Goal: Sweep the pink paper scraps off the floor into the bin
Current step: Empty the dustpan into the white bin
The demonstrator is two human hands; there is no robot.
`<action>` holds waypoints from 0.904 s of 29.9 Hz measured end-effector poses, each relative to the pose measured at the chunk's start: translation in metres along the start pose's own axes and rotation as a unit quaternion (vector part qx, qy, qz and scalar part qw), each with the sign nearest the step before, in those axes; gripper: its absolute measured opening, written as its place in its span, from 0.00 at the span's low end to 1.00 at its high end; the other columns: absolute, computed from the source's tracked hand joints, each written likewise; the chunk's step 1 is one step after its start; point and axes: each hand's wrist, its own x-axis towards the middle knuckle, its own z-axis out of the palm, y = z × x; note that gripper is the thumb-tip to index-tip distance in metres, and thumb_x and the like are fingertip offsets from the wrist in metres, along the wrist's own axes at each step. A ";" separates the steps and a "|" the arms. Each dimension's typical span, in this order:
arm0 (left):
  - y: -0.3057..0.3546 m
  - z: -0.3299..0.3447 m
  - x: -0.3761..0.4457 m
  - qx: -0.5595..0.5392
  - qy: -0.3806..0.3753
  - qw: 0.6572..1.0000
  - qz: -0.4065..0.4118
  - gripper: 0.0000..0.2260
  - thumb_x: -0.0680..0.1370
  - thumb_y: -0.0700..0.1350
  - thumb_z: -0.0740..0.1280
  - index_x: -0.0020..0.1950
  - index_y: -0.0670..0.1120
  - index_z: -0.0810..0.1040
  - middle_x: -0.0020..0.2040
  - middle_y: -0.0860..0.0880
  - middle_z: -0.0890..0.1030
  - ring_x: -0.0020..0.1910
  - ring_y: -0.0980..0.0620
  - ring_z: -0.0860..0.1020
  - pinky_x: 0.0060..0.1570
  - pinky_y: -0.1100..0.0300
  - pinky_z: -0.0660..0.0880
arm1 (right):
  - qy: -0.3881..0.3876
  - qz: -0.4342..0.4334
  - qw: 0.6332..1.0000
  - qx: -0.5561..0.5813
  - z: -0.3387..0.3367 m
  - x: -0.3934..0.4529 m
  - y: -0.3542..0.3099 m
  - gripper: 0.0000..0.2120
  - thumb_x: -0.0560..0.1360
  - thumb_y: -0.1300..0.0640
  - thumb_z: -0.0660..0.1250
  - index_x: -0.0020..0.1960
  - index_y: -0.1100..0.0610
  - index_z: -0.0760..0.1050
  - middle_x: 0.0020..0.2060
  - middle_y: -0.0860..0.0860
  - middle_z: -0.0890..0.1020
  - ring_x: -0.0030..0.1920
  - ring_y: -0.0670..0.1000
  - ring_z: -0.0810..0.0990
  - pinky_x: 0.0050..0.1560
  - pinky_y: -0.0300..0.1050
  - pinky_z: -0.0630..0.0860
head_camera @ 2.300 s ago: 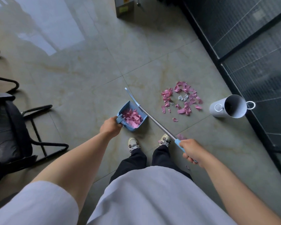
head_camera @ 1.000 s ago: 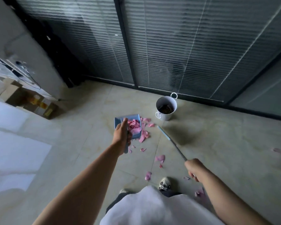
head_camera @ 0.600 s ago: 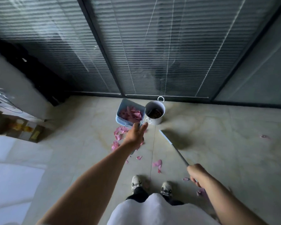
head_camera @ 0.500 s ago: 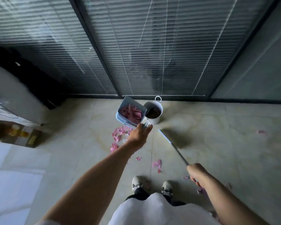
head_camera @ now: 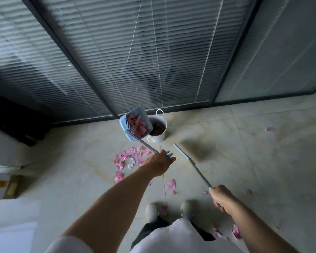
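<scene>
My left hand (head_camera: 160,162) grips the grey handle of a blue dustpan (head_camera: 135,125). The pan is raised and tilted toward the white bin (head_camera: 159,128), its right edge over the bin's rim, and pink scraps lie inside it. The bin stands upright by the glass wall and holds some dark scraps. My right hand (head_camera: 223,198) holds the thin broom handle (head_camera: 192,164), which points toward the bin; the broom head is a blur. A pile of pink paper scraps (head_camera: 130,158) lies on the floor below the pan, and loose scraps (head_camera: 171,185) lie near my feet.
A glass wall with blinds (head_camera: 153,61) runs just behind the bin. A white cabinet (head_camera: 2,148) and cardboard boxes (head_camera: 2,185) stand at the left. Stray scraps lie at the far right (head_camera: 269,129) and beside my right leg (head_camera: 235,232).
I turned toward the glass wall and the bin. My left hand lifted the loaded dustpan and tilted it steeper against the bin's rim. My right hand kept hold of the broom.
</scene>
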 end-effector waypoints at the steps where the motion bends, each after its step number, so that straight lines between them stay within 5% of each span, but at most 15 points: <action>1: -0.001 0.003 0.001 0.019 -0.004 1.000 0.003 0.25 0.79 0.64 0.55 0.61 0.44 0.68 0.57 0.40 0.78 0.52 0.39 0.78 0.52 0.48 0.76 | 0.001 0.004 1.000 -0.002 0.001 0.001 0.003 0.21 0.78 0.60 0.56 0.27 0.64 0.70 0.15 0.58 0.69 0.16 0.49 0.65 0.24 0.34 0.61; 11: 0.013 0.011 0.002 0.164 -0.031 0.986 0.031 0.24 0.81 0.62 0.54 0.65 0.44 0.68 0.60 0.41 0.79 0.58 0.40 0.78 0.55 0.49 0.73 | 0.024 0.030 0.999 0.033 -0.002 -0.004 0.020 0.23 0.80 0.51 0.59 0.29 0.62 0.70 0.14 0.54 0.68 0.17 0.48 0.65 0.24 0.33 0.60; 17: 0.024 0.011 -0.014 0.300 -0.073 0.949 0.064 0.20 0.84 0.56 0.51 0.72 0.47 0.67 0.67 0.45 0.74 0.64 0.42 0.75 0.61 0.46 0.73 | 0.019 0.029 0.999 0.023 -0.005 -0.008 0.021 0.23 0.80 0.51 0.59 0.30 0.64 0.70 0.13 0.54 0.67 0.16 0.48 0.64 0.26 0.32 0.60; 27: 0.015 0.022 -0.007 0.286 -0.059 0.956 0.023 0.26 0.81 0.62 0.53 0.70 0.44 0.67 0.62 0.44 0.78 0.60 0.41 0.78 0.54 0.51 0.74 | 0.020 0.025 0.999 0.008 -0.009 -0.011 0.019 0.22 0.80 0.52 0.58 0.31 0.63 0.69 0.18 0.56 0.70 0.17 0.49 0.64 0.23 0.33 0.60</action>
